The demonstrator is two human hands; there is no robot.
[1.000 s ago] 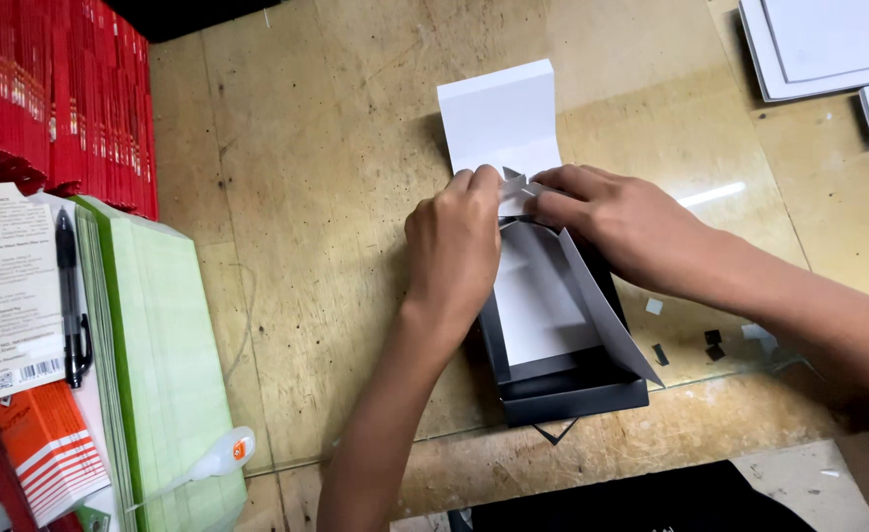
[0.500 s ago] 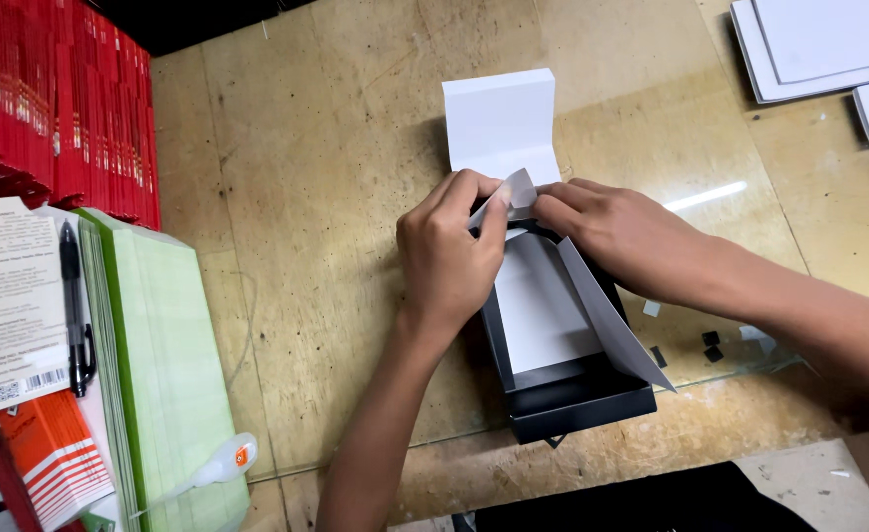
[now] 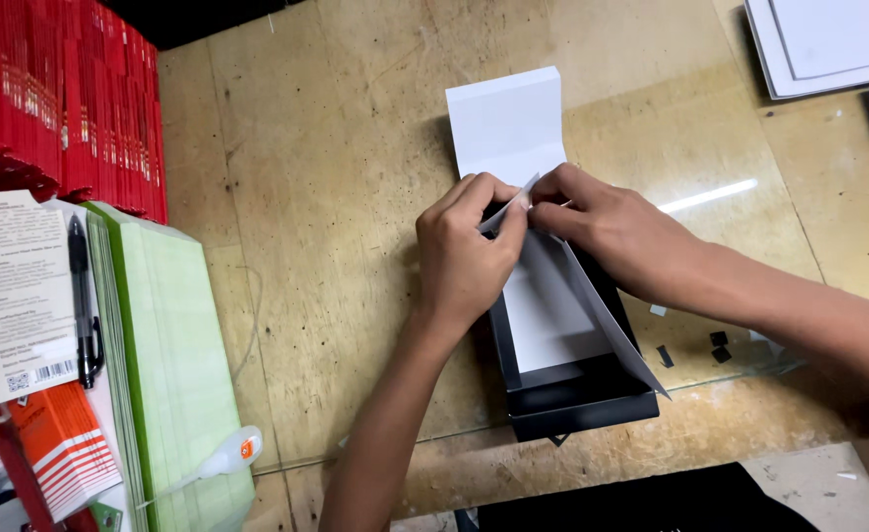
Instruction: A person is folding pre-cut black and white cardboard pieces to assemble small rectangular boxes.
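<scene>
A big worn wooden table (image 3: 336, 197) fills the view, tan and scuffed with dark specks, a clear glass sheet (image 3: 749, 197) laid over its right part and catching a streak of light. Along the left edge, a tall row of red booklets (image 3: 60, 99) packed on end, then a thick stack of pale green sheets (image 3: 173, 355) with a printed white leaflet (image 3: 11, 296) and a black pen (image 3: 82, 296) beside it. Up in the far right corner, flat white panels (image 3: 828, 39) with dark borders.

Now the middle: a long black box (image 3: 577, 399), matte and rectangular, runs toward the near edge, its white lid flap (image 3: 508, 123) standing open at the far end. A white liner sheet (image 3: 547, 315) sits inside it, and a grey-white paper strip (image 3: 611, 330) slants across the box's right wall.

Both hands meet at the box's far end (right over the hinge). The left hand (image 3: 469, 256) is curled, fingertips pinched onto the strip's upper tip; the right hand (image 3: 616, 232) pinches the same tip from the other side, thumbs nearly touching.

Smaller bits: a white glue bottle (image 3: 227, 455) on the green stack, tiny black scraps (image 3: 715, 345) just right of the box.
</scene>
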